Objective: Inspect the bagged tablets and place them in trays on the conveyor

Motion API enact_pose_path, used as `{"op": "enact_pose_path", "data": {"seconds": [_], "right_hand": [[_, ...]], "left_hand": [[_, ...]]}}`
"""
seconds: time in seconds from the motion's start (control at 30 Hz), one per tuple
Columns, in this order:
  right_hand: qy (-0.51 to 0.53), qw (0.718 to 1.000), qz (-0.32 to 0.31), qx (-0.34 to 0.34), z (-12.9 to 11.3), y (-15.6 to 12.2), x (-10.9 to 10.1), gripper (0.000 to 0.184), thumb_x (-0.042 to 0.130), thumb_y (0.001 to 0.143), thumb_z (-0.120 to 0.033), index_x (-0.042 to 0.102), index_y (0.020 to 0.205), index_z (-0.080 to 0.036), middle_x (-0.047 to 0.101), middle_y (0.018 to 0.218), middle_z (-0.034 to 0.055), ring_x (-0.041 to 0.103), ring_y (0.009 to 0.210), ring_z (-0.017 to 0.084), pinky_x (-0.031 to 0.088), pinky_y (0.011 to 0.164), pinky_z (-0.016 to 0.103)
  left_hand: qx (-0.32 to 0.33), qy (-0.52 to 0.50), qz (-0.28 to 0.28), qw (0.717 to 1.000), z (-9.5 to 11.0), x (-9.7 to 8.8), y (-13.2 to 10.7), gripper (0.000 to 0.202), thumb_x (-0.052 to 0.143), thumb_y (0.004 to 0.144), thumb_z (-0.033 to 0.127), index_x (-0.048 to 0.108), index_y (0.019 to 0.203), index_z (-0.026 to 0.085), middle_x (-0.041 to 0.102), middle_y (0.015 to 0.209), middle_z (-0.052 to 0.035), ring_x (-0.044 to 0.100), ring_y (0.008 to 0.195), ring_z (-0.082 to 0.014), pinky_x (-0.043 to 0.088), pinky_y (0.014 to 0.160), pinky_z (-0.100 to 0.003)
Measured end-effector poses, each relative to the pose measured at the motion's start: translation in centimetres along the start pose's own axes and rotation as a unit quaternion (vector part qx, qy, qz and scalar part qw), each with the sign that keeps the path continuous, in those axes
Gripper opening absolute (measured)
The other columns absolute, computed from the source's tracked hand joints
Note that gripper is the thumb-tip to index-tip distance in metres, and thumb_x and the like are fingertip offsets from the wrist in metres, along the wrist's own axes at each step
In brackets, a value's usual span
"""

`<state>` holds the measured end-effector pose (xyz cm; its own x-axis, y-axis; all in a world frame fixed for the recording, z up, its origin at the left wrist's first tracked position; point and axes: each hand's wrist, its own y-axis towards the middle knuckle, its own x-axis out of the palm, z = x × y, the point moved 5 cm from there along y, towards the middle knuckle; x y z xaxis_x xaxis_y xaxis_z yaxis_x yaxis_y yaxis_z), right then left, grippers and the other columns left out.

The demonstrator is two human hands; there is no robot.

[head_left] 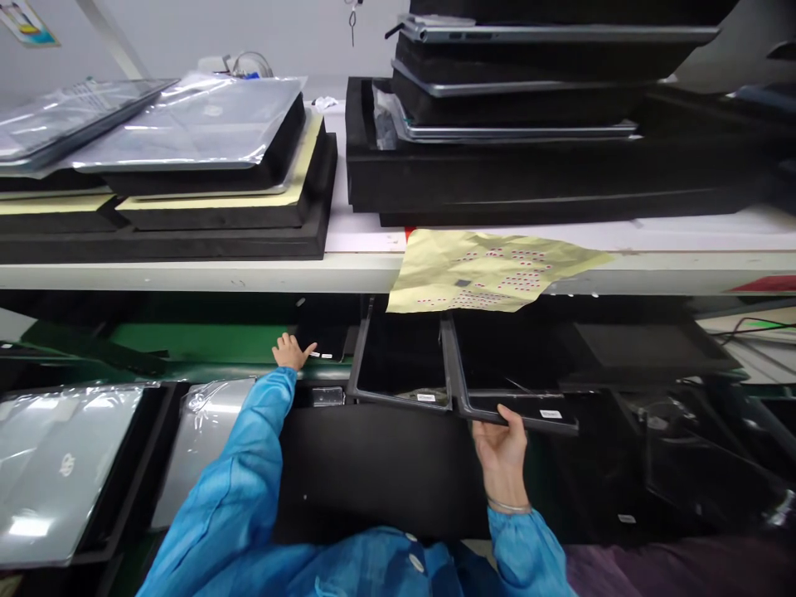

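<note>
My right hand [501, 454] grips the front rim of a black tray [461, 390], thumb on top and fingers underneath. A dark glossy screen panel [510, 352] with a white label lies in that tray's recess. Beside it, in another recess, sits a second dark panel [404, 356], also labelled. My left hand [291, 352] reaches forward over the green belt [205, 344], its fingers spread. The left thumb is at the edge of a smaller dark panel [327, 340] with small white labels; whether it touches is unclear.
A shelf [366, 269] crosses above my hands, with a yellow dotted sheet [478, 269] hanging over its edge. Film-wrapped silver laptop lids [205, 124] are stacked on black foam. More silver lids [68, 464] lie at left. A purple sleeve [677, 568] shows at lower right.
</note>
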<state>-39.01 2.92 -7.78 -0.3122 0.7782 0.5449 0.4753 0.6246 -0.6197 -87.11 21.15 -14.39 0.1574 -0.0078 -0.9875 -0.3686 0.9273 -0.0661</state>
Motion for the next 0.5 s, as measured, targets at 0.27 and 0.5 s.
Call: {"op": "enact_pose_path", "data": {"seconds": [0.27,0.5], "right_hand": [[0.021,0.999,-0.011,0.025,2.0,0.4,2.7,0.016,0.071,0.082,-0.01,0.056,0.081,-0.015,0.063,0.076,-0.0038,0.066,0.071,0.01,0.06,0.065,0.021],[-0.018,0.996,-0.059,0.065,5.2,2.3,7.3,0.017,0.066,0.093,-0.013,0.057,0.079,-0.013,0.06,0.075,-0.0031,0.062,0.067,0.009,0.055,0.06,0.02]], "left_hand": [[-0.056,-0.05,-0.014,0.997,3.3,0.8,-2.4,0.058,0.063,0.093,0.055,0.06,0.13,0.011,0.05,0.145,-0.0197,0.043,0.137,-0.0376,0.034,0.113,-0.057],[-0.128,-0.212,-0.035,0.968,3.8,-1.4,-3.9,0.036,0.067,0.096,0.038,0.064,0.124,0.015,0.058,0.141,-0.0126,0.053,0.132,-0.0308,0.043,0.111,-0.057]]}}
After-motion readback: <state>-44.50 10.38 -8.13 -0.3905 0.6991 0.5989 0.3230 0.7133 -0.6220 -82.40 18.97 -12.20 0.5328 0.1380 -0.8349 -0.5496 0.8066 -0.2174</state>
